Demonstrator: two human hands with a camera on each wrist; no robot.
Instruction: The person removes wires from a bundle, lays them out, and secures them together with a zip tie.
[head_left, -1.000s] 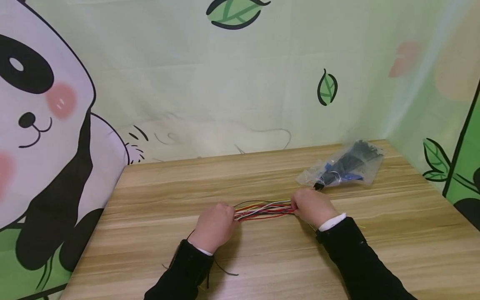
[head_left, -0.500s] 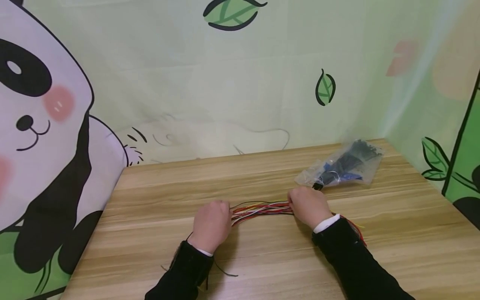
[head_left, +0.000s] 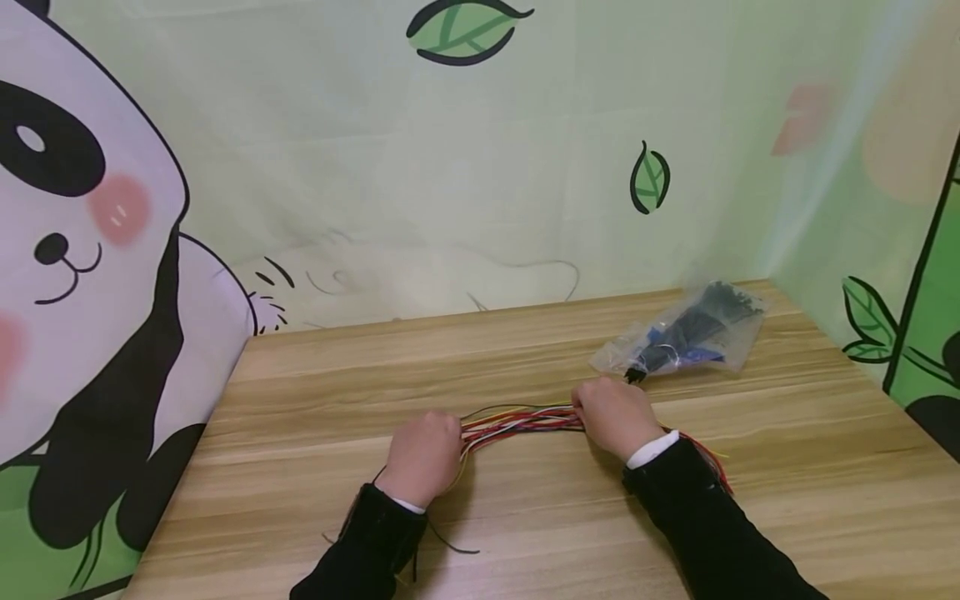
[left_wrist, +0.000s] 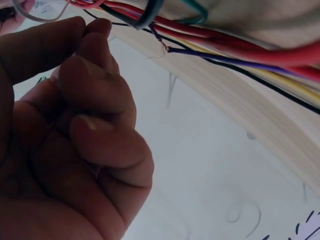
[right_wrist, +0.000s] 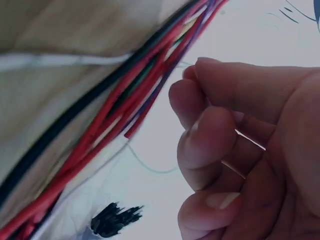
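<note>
A bundle of thin insulated wires [head_left: 517, 421], red, black, white and yellow, stretches across the wooden table between both hands. My left hand [head_left: 422, 458] holds its left part, with the back of the hand hiding the fingertips in the head view. In the left wrist view, curled fingers [left_wrist: 102, 90] and the thumb meet right by the wires, where a blue one shows bare copper strands. My right hand [head_left: 618, 417] holds the bundle's other side. Its thumb and fingers [right_wrist: 205, 142] pinch close beside the strands in the right wrist view. Red ends pass beyond the right sleeve.
Just beyond the right hand lies a clear plastic bag [head_left: 693, 333] of black and blue parts, with black tips [head_left: 635, 375] poking from its mouth. A loose black wire end [head_left: 453, 546] lies below the left wrist. A printed cloth wall [head_left: 480, 200] stands behind the table.
The right hand has shifted slightly left, and red wire ends have come into sight beyond its sleeve. A yellow wire now bows down beside the left hand. Both hands keep their hold.
</note>
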